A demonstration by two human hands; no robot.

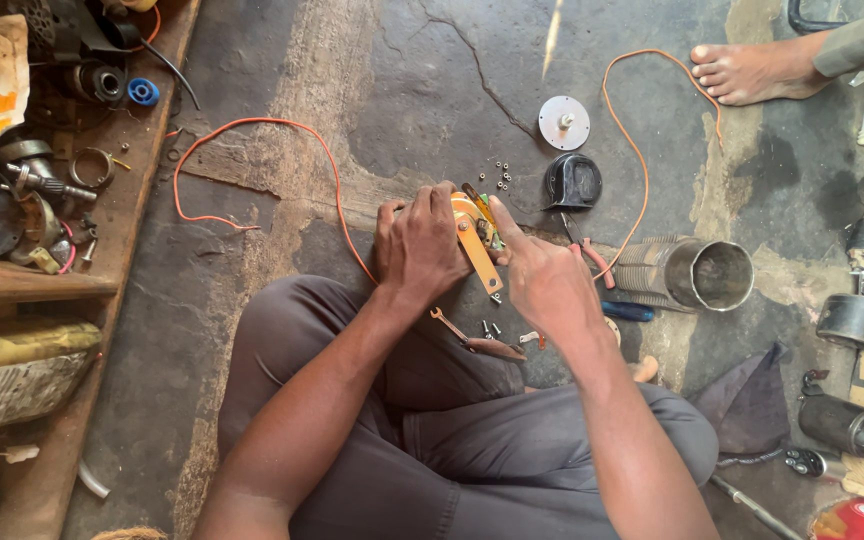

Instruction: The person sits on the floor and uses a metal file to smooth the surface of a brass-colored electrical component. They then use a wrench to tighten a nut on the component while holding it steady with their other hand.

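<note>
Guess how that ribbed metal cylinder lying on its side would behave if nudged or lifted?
The ribbed metal cylinder lies on its side on the concrete floor, open end showing, so a sideways nudge would probably roll it, though the fins may add drag. It looks like thick metal, so likely heavy for its size and rigid. The fins should give fair grip.

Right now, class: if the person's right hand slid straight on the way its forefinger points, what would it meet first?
The right hand points up-left, its forefinger already at the orange part that the left hand holds. That part comes first, though depth is hard to judge.

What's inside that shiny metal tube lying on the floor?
The finned metal cylinder lies on its side, open end showing. Only bare, smooth inner wall is visible; its far end is dark, so anything deeper is hidden.
</note>
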